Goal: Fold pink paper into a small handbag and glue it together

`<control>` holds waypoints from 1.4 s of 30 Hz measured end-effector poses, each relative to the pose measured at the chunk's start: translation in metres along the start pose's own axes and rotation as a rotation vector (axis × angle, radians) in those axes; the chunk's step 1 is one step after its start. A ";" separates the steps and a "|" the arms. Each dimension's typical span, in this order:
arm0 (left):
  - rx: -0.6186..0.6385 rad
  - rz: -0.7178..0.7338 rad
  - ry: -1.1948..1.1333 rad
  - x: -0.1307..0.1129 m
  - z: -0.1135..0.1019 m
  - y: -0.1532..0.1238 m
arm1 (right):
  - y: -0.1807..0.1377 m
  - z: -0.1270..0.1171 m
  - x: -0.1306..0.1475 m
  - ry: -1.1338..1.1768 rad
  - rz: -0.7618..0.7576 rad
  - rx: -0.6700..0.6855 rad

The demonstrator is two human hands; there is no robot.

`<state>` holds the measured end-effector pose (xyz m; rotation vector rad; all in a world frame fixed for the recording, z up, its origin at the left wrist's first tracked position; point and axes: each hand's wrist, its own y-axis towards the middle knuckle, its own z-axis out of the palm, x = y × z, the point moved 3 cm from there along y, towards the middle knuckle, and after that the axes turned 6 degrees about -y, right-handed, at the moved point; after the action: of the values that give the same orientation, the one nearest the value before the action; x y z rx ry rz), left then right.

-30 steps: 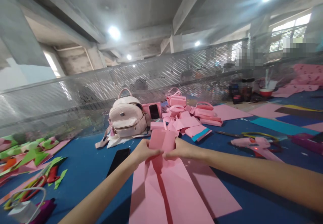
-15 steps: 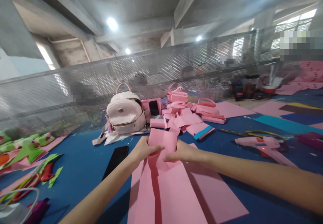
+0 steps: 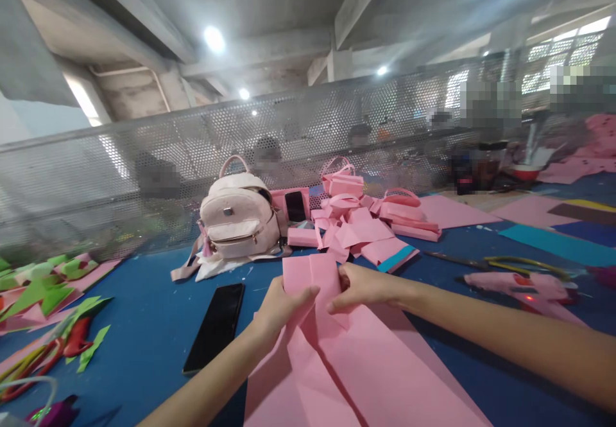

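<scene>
A long pink paper sheet (image 3: 356, 375) with lengthwise folds lies on the blue table (image 3: 149, 324) in front of me. Its far end (image 3: 312, 276) is lifted and folded. My left hand (image 3: 282, 305) pinches that end from the left, thumb on top. My right hand (image 3: 363, 286) pinches it from the right, fingers closed on the paper. Both hands sit close together at the sheet's far end.
A black phone (image 3: 215, 326) lies left of my left arm. Behind stand a pale pink backpack (image 3: 239, 218) and a pile of folded pink paper bags (image 3: 366, 221). A pink glue gun (image 3: 520, 284) and scissors (image 3: 510, 263) lie right; green and red paper scraps (image 3: 43, 298) left. A perforated metal screen (image 3: 144, 176) backs the table.
My hands have drawn slightly nearer to me with the folded end. The view has shifted, so the phone and backpack sit a little differently.
</scene>
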<state>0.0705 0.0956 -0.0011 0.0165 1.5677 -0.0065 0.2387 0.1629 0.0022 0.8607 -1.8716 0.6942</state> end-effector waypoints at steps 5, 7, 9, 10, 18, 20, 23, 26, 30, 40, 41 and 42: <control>0.076 0.033 0.087 -0.008 -0.008 0.020 | 0.001 0.002 0.008 -0.015 0.013 -0.086; 0.107 0.043 0.129 -0.012 -0.012 0.027 | 0.001 0.001 0.007 -0.044 0.022 -0.138; 0.148 0.054 0.178 -0.015 -0.016 0.032 | 0.001 0.000 0.004 -0.087 0.042 -0.172; 0.172 0.059 0.207 -0.017 -0.019 0.032 | 0.001 -0.001 0.003 -0.110 0.054 -0.181; 0.375 0.059 0.431 -0.032 -0.041 0.020 | -0.030 -0.011 0.056 -0.586 -0.498 -0.797; 0.428 0.046 0.464 -0.030 -0.042 0.019 | -0.037 0.010 0.071 -0.894 -0.750 -0.533; 0.518 0.009 0.500 -0.022 -0.037 0.019 | -0.042 0.044 0.065 -1.189 -0.886 -0.018; 0.583 -0.008 0.528 -0.013 -0.027 0.019 | -0.043 0.062 0.050 -1.249 -0.947 -0.011; 0.645 -0.002 0.573 -0.004 -0.003 0.020 | -0.044 0.075 0.033 -1.238 -1.023 -0.025; 0.716 0.101 0.532 -0.062 0.006 0.032 | -0.054 0.072 0.005 -1.004 -0.832 0.033; 0.675 0.128 0.532 -0.079 -0.003 0.025 | -0.055 0.071 0.003 -0.983 -0.822 0.034; 0.629 0.162 0.537 -0.095 -0.013 0.015 | -0.056 0.070 0.001 -0.961 -0.814 0.032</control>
<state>0.0578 0.1102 0.0936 0.6877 2.0359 -0.3951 0.2468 0.0763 -0.0193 2.0480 -1.9907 -0.2748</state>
